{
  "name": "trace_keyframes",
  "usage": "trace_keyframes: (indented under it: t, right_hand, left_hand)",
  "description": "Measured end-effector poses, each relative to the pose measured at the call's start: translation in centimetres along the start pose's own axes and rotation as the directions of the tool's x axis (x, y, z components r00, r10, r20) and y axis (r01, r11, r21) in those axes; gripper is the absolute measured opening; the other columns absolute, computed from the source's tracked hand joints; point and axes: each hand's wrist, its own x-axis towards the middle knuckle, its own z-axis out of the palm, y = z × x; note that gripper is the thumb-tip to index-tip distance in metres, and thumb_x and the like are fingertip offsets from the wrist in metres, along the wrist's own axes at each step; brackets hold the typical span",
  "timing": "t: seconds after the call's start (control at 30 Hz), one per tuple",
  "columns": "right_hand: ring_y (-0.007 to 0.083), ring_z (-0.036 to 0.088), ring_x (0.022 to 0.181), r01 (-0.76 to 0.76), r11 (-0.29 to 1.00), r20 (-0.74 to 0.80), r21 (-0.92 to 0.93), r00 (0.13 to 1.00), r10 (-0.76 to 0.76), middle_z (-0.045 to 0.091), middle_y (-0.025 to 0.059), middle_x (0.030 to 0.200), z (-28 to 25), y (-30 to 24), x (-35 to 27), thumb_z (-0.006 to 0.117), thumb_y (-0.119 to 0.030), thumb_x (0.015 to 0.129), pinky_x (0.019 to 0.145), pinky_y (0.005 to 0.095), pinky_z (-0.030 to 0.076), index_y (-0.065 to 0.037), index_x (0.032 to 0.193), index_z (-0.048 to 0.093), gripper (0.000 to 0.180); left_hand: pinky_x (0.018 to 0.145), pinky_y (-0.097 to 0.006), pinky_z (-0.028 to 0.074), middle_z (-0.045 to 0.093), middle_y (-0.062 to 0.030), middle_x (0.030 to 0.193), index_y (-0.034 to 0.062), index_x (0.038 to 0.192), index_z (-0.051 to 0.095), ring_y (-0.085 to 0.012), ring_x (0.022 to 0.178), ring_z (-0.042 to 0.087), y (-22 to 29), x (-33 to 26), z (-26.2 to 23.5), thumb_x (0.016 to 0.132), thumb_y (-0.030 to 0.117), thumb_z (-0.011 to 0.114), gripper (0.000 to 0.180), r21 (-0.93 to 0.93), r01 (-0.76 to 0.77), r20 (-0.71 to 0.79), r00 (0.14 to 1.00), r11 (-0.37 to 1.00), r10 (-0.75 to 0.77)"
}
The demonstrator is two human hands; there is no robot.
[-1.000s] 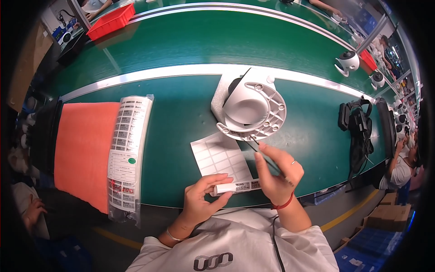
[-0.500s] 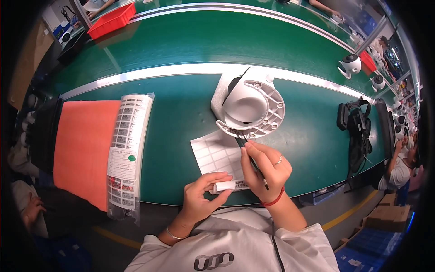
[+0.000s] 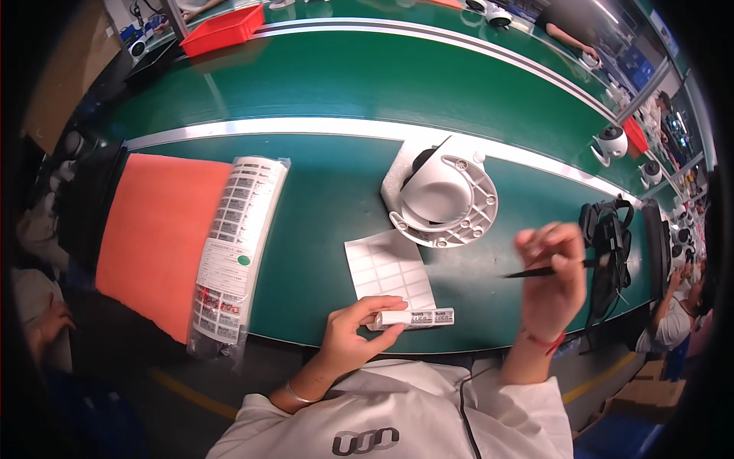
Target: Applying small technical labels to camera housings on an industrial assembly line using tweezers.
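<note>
My left hand (image 3: 353,335) pinches the rolled-up near end of a sheet of labels (image 3: 390,264), by the table's front edge. Printed labels show on the roll, while the flat part stretches away over the green table. Off to the right, my right hand (image 3: 554,264) is raised, blurred by motion, with its fingers closed around black tweezers (image 3: 539,272) whose tip points left. Beyond the sheet, a white dome-shaped camera (image 3: 436,195) lies tipped over in a white foam block (image 3: 396,180), its round ribbed base (image 3: 483,206) turned up. Neither hand touches the camera.
Plastic-wrapped label sheets (image 3: 243,229) lie at left on an orange mat (image 3: 160,237). A black strapped item (image 3: 608,237) rests at the right end. Past the white rail, a red tray (image 3: 223,30) and more white cameras (image 3: 612,144) stand on the green surface. Other people work around.
My right hand has pulled away from the camera's base to the right, taking the tweezers with it. My left hand still holds the rolled label sheet. The whole view has shifted slightly.
</note>
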Motion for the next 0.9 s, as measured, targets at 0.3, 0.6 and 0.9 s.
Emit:
trace_keyframes:
  t: [0.3,0.6,0.9]
  right_hand:
    - [0.0065,0.046,0.058,0.269,0.55,0.596,-0.79,0.543,0.591,0.054,0.0037,0.06,2.1,0.1,12.3,0.077,-0.026,0.085,0.053,0.0279,0.037,0.002,0.087,0.069,0.029]
    - [0.0098,0.051,0.056,0.491,0.454,0.562,-0.743,0.827,0.024,0.057,0.001,0.063,-0.2,5.7,21.1,0.075,-0.008,0.08,0.05,0.0303,0.038,0.002,0.077,0.062,0.016]
    - [0.0303,0.067,0.074,0.617,-0.539,0.752,-0.573,0.657,-0.048,0.065,0.0071,0.097,-10.4,18.5,31.4,0.069,-0.017,0.082,0.06,0.0428,0.053,-0.011,0.087,0.061,0.011]
  left_hand:
    - [0.089,-0.028,0.055,0.07,-0.0142,0.113,-0.0052,0.119,0.062,-0.016,0.102,0.067,0.0,-0.4,-0.1,0.084,-0.005,0.072,0.036,0.079,0.074,0.042,0.996,0.994,-0.077]
    - [0.08,-0.025,0.053,0.073,-0.0031,0.112,0.0067,0.124,0.064,-0.0111,0.092,0.068,-0.2,-0.7,-0.3,0.088,0.011,0.073,0.037,0.157,-0.002,0.052,0.999,0.988,-0.006]
    - [0.091,-0.031,0.054,0.071,-0.0067,0.114,0.0059,0.124,0.062,-0.0159,0.101,0.069,-0.2,-0.6,-0.1,0.089,0.013,0.072,0.036,0.042,0.077,0.068,0.995,0.996,-0.08]
